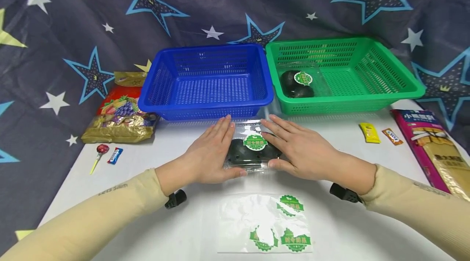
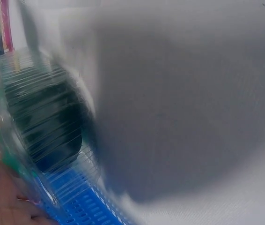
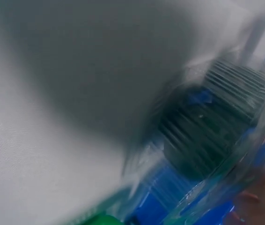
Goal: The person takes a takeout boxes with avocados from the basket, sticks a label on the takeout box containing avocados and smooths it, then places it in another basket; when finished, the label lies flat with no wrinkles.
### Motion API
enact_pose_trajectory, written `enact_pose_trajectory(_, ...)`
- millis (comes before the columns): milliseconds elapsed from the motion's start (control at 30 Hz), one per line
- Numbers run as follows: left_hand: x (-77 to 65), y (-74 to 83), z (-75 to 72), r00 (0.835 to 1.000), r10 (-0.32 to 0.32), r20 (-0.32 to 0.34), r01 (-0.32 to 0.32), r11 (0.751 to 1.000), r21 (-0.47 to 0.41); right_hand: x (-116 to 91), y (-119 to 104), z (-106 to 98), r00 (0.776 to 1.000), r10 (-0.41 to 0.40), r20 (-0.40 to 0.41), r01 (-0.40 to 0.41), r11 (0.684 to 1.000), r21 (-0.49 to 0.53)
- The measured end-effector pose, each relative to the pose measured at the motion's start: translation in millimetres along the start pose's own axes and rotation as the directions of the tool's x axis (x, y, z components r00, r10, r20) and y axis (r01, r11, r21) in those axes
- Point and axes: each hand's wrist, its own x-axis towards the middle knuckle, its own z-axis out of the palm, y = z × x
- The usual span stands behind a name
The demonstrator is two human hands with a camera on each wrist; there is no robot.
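A clear plastic clamshell box with dark rounded fruit inside lies in the middle of the table, a round green-and-white sticker on its lid. My left hand rests along the box's left end, fingers straight and pointing away, thumb at the front edge. At the opposite end, my right hand lies with extended fingers over the lid and its thumb near the front corner. Both wrist views show the ribbed wall of the box beside the hand. Nearer to me is a white sheet bearing several green stickers.
Behind the box stand a blue basket and a green basket, the latter holding a similar box. At left are a snack bag, a lollipop and a blue-wrapped candy. Rightward lie a yellow packet, an orange-wrapped candy and a purple-and-gold bag.
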Motion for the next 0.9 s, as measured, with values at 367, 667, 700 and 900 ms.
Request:
enact_pose_trajectory(367,-2.1,-0.7,1.9,1.0,-0.006,0.0,0.006,1.0,-0.004,-10.9,1.0,-3.5,0.992,-0.106,-0.062,0.108,0.994,0.017)
enact_pose_trajectory(667,-2.6,-4.4,1.5,1.0,0.015,0.013,-0.014,0.999,-0.042,1.2,-13.1,1.0,0.979,-0.186,-0.084,0.193,0.978,0.079)
enact_pose_trajectory(700,-2.4,-4.5,1.6,1.0,0.018,0.018,-0.017,0.999,-0.044,4.3,-15.0,2.0,0.979,-0.188,-0.081,0.195,0.978,0.078)
enact_pose_trajectory(900,-1.1,-4.4,2.7,0.999,0.031,0.025,-0.03,0.998,-0.051,22.3,-21.4,3.0,0.99,-0.141,-0.025,0.143,0.987,0.072)
